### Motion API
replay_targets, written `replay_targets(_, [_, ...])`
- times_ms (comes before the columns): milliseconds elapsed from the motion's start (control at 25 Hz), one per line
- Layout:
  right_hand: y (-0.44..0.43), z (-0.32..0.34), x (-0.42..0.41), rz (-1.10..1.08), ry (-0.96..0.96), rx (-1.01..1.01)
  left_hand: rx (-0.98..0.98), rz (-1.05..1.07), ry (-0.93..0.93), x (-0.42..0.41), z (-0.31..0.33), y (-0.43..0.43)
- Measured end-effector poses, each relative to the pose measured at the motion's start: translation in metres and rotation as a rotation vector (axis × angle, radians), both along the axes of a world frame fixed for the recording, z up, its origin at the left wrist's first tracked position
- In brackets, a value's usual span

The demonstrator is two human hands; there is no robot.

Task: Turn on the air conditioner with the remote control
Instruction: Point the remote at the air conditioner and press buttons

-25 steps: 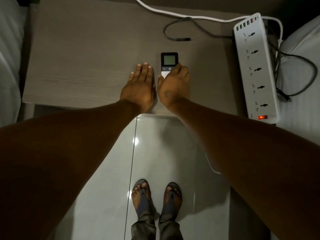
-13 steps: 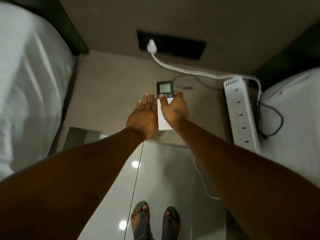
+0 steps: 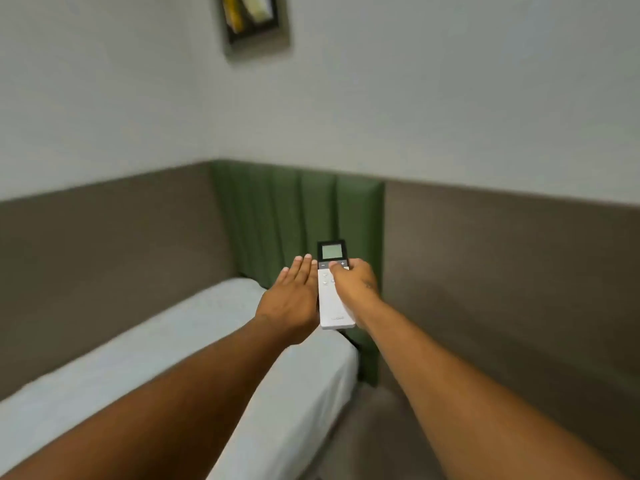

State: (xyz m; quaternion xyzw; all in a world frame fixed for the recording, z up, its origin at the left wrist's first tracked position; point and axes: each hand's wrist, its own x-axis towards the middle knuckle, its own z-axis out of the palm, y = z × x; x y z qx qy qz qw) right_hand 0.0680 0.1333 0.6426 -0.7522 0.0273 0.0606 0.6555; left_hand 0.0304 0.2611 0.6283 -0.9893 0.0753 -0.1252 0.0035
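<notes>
A white remote control [image 3: 330,299] with a dark top and a small grey screen is held up in the air, pointing away from me. My right hand [image 3: 353,284] grips it from the right side, with the thumb resting on the dark button strip just under the screen. My left hand [image 3: 291,296] is flat, fingers straight and together, right against the remote's left edge and holding nothing. No air conditioner is in view.
A bed with a white sheet [image 3: 145,368] runs along the lower left. A green padded headboard [image 3: 298,220] stands behind the hands, with brown wall panels [image 3: 502,258] on both sides. A framed picture [image 3: 254,22] hangs on the pale wall above.
The remote has left the bedside table and is raised in my right hand. My view has swung up from the table and floor to the wall and bed. My left hand rose alongside.
</notes>
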Motion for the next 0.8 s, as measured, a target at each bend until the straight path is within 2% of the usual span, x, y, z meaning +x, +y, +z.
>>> replay_targets(80, [0.067,0.086,-0.016,0.123,-0.097,0.040,0.038,0.101,-0.106,-0.029,0.085,0.065])
replay_targets(200, [0.166,0.211,-0.082,0.343,-0.188,0.096,0.080,0.321,-0.321,-0.116,0.214,0.167])
replay_targets(360, [0.266,0.322,-0.196,0.553,-0.260,0.196,0.174,0.602,-0.498,-0.267,0.334,0.259])
replay_targets(560, [0.331,0.387,-0.323,0.808,-0.288,0.322,0.240,0.871,-0.585,-0.428,0.396,0.305])
replay_targets(800, [0.359,0.407,-0.398,0.910,-0.275,0.336,0.253,0.994,-0.551,-0.509,0.407,0.316])
